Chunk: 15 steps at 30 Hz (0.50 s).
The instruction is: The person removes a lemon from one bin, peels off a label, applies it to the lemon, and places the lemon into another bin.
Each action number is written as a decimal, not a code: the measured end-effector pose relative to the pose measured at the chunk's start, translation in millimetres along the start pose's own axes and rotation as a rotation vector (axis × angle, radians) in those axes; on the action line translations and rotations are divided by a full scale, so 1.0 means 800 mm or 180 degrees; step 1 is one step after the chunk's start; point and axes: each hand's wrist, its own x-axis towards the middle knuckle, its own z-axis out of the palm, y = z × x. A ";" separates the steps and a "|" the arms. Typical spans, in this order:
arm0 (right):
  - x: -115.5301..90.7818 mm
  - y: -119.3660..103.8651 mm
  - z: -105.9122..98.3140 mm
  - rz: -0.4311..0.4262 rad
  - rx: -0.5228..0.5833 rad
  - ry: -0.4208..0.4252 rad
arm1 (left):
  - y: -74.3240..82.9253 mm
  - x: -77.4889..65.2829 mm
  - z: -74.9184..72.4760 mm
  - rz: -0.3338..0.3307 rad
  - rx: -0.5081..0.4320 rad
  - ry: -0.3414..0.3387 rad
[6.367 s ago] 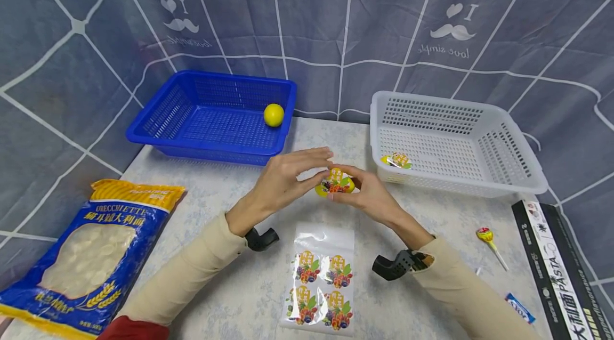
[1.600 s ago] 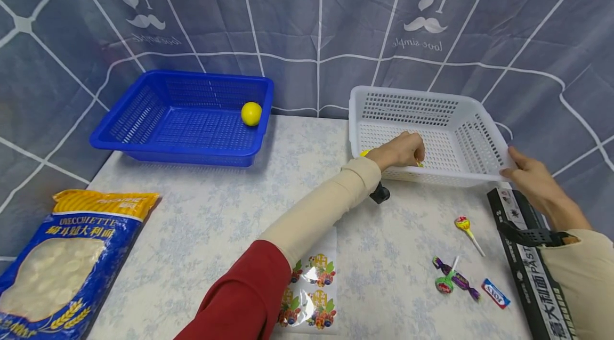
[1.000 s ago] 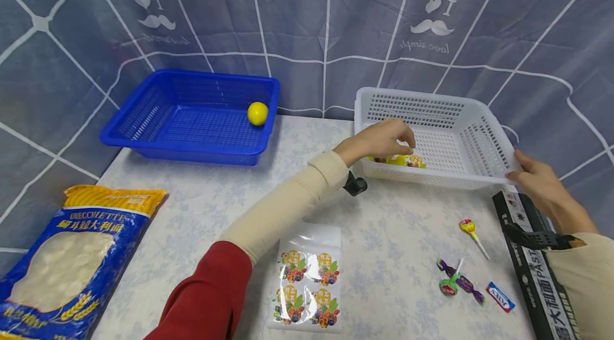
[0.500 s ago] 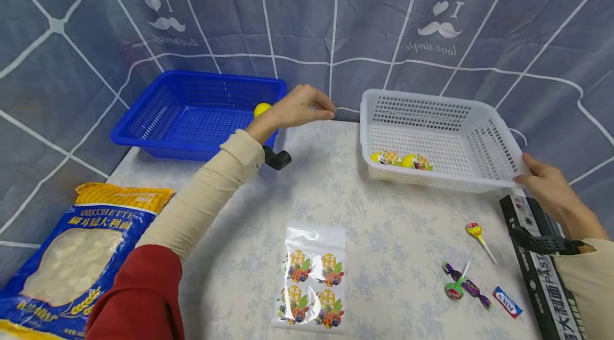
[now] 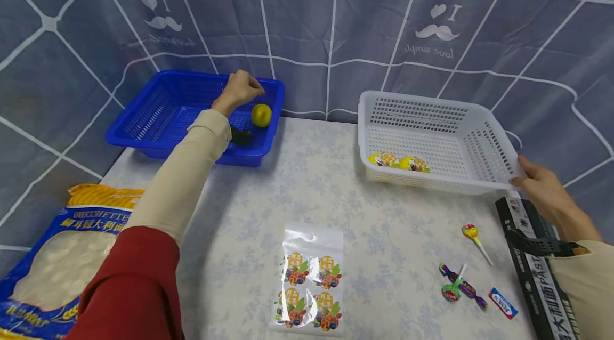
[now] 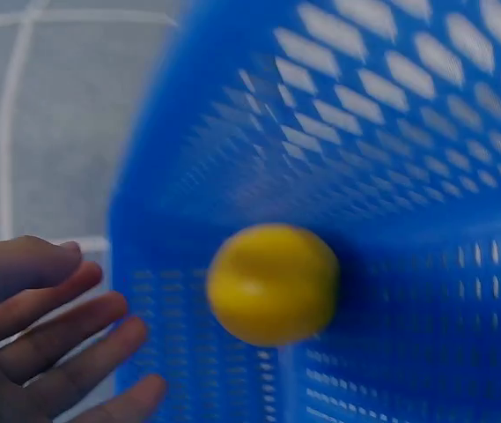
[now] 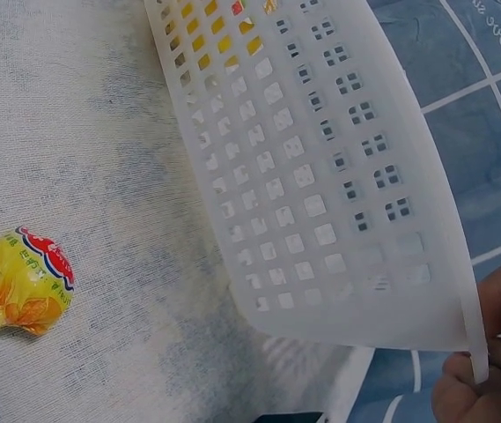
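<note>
The left hand (image 5: 240, 89), fingers loose and holding nothing, hovers over the blue basket (image 5: 165, 120), just beside the yellow lemon (image 5: 261, 115) inside. The right hand (image 5: 547, 191) grips the white basket's (image 5: 472, 184) rim; two labelled lemons (image 5: 412, 163) lie within.

The left basket (image 5: 165, 99) contains one lemon (image 5: 261, 115), the right basket (image 5: 460, 183) two lemons (image 5: 406, 162); before both baskets lies a sticker sheet (image 5: 307, 289).

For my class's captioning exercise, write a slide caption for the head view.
Left hand over the blue basket with its round yellow item; right hand gripping the white basket.
</note>
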 end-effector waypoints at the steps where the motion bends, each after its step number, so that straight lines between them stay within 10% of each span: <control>1: 0.000 0.000 0.000 0.0007 -0.0006 0.0003 | -0.003 0.002 0.001 -0.0089 0.0026 -0.0072; 15: 0.004 -0.007 0.000 0.0017 0.0063 0.0019 | -0.022 0.020 0.030 -0.0362 0.0563 -0.0926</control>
